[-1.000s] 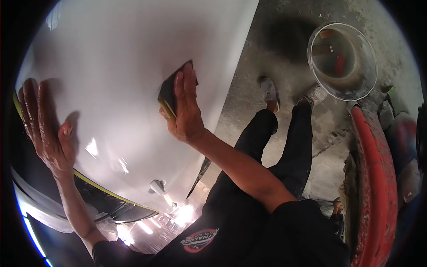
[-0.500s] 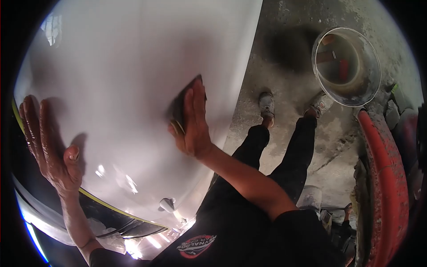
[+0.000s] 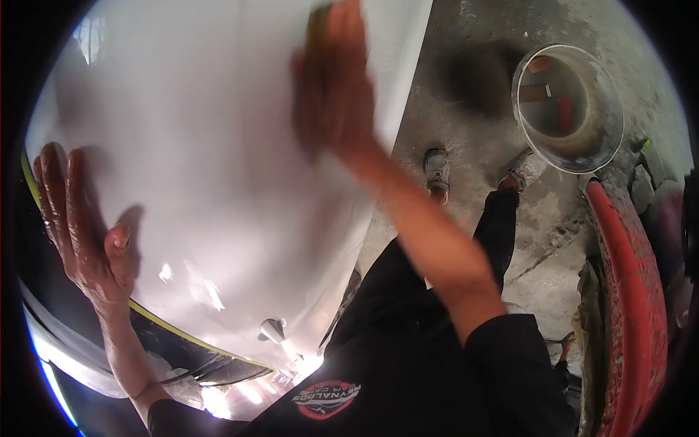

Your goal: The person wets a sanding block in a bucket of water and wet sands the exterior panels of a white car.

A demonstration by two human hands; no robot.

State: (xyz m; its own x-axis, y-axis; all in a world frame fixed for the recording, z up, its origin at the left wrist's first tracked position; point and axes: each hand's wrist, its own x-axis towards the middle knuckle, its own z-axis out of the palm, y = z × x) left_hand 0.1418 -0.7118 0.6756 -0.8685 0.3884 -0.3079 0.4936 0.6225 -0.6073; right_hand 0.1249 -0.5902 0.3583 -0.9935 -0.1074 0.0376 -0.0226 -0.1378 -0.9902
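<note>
A glossy white car panel fills the left half of the head view. My left hand lies on it near the yellow-taped edge, wet, with fingers and thumb spread. Toward the panel's far right side, my right hand presses a sanding pad against the white surface. Motion smears both the hand and the pad, so the pad shows only as a dark, yellowish strip along the fingers.
A bucket of cloudy water, with a red piece and a brown block inside, stands on the concrete floor. A worn red car part runs along the right. Yellow tape borders the panel beside dark glass.
My right hand has slid the sanding pad forward, toward the top of the view, with the arm stretching out. My left hand has hardly moved.
</note>
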